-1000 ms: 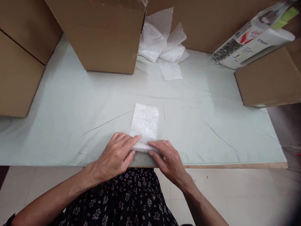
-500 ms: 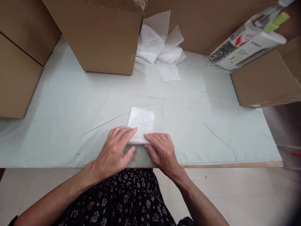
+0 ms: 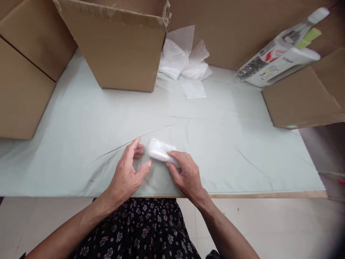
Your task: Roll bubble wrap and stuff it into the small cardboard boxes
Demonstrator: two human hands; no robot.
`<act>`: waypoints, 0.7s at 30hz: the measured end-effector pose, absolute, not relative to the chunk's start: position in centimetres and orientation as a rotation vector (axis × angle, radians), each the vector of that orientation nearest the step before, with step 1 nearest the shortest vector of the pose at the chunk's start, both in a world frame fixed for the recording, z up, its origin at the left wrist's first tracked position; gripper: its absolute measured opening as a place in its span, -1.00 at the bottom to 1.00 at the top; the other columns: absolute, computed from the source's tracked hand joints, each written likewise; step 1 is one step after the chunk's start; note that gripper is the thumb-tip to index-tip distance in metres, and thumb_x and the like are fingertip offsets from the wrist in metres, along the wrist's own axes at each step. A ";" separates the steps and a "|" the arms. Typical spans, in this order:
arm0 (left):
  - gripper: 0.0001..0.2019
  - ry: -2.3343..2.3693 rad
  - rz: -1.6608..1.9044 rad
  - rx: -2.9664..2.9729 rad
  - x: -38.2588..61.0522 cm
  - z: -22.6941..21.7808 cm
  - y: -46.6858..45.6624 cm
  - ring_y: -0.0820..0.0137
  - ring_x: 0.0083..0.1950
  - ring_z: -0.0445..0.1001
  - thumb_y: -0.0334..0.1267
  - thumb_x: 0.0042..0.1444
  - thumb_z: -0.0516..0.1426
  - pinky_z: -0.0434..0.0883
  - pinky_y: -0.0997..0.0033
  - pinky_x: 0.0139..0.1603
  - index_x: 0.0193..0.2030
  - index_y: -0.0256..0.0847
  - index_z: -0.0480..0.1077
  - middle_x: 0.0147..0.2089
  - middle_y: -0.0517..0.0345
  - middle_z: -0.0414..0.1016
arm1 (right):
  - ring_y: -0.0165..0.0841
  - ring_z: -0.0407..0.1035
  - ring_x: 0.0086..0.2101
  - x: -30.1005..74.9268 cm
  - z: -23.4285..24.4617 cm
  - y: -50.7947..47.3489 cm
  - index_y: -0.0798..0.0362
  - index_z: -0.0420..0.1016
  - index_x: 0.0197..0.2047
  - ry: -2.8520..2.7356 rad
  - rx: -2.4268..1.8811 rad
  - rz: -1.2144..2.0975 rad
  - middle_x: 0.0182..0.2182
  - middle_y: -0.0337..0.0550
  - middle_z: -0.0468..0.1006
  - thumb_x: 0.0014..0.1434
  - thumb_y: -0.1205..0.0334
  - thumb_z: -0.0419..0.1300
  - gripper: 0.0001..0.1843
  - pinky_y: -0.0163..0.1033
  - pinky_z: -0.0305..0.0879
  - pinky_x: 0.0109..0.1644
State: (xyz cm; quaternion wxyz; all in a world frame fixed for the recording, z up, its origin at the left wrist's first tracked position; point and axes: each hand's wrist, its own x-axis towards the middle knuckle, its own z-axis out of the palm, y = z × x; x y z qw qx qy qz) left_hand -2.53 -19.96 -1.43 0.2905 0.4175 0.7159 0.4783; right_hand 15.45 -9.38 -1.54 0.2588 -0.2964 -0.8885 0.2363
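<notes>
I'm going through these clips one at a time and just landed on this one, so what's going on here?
The person's right hand grips one end of a small bubble-wrap bundle at the near side of a pale cloth. The left hand is open beside the bundle's other end, with a gap between them. Farther back, loose bubble-wrap sheets lie beside an open cardboard box. Whether anything is inside the bundle can't be told.
</notes>
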 end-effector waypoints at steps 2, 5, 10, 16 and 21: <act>-0.31 1.713 1.347 0.861 -1.7 -1.5 -20.6 0.20 0.19 0.53 -0.19 0.26 0.18 0.52 0.10 0.18 0.48 -0.13 0.04 0.26 -0.14 0.44 | -0.29 0.54 -0.18 15.2 -1.5 -9.5 0.01 0.49 0.05 -2.233 -0.934 0.950 -0.13 -0.10 0.66 0.35 0.25 0.20 -0.78 -0.20 0.46 -0.11; -0.29 1.518 1.379 0.678 -0.6 -1.3 -20.7 0.18 0.25 0.51 -0.21 0.27 0.14 0.50 0.13 0.24 0.51 -0.16 -0.02 0.29 -0.17 0.45 | -0.33 0.54 -0.23 15.2 -0.8 -10.1 0.01 0.52 -0.02 -2.111 -0.979 1.359 -0.20 -0.15 0.65 0.34 0.16 0.21 -0.81 -0.27 0.47 -0.15; -0.27 1.624 1.311 0.899 -0.5 -0.7 -20.4 0.28 0.08 0.58 -0.28 0.29 0.09 0.55 0.27 0.05 0.54 -0.15 -0.10 0.14 -0.07 0.55 | -0.24 0.49 -0.02 16.0 1.1 -9.0 0.00 0.49 0.15 -2.193 -0.868 1.426 0.07 -0.02 0.58 0.25 -0.03 0.32 -0.52 -0.13 0.42 0.12; -0.16 1.645 1.140 1.552 -2.3 -0.4 -20.4 0.34 -0.08 0.60 -0.41 0.22 0.12 0.58 0.30 -0.01 0.56 -0.06 -0.17 0.01 0.08 0.60 | -0.30 0.49 -0.17 14.8 2.8 -6.6 0.03 0.57 -0.05 -2.329 -0.692 1.635 -0.13 -0.09 0.62 0.28 -0.05 0.28 -0.65 -0.25 0.40 -0.07; -0.39 2.025 1.212 2.056 -10.0 3.3 -16.3 0.17 0.27 0.47 -0.28 0.28 0.18 0.48 0.07 0.27 0.44 -0.09 0.16 0.26 -0.05 0.48 | -0.36 0.41 -0.36 15.7 2.5 -5.3 0.03 0.55 -0.19 -2.323 -1.052 1.411 -0.36 -0.18 0.57 0.29 -0.02 0.21 -0.72 -0.31 0.30 -0.29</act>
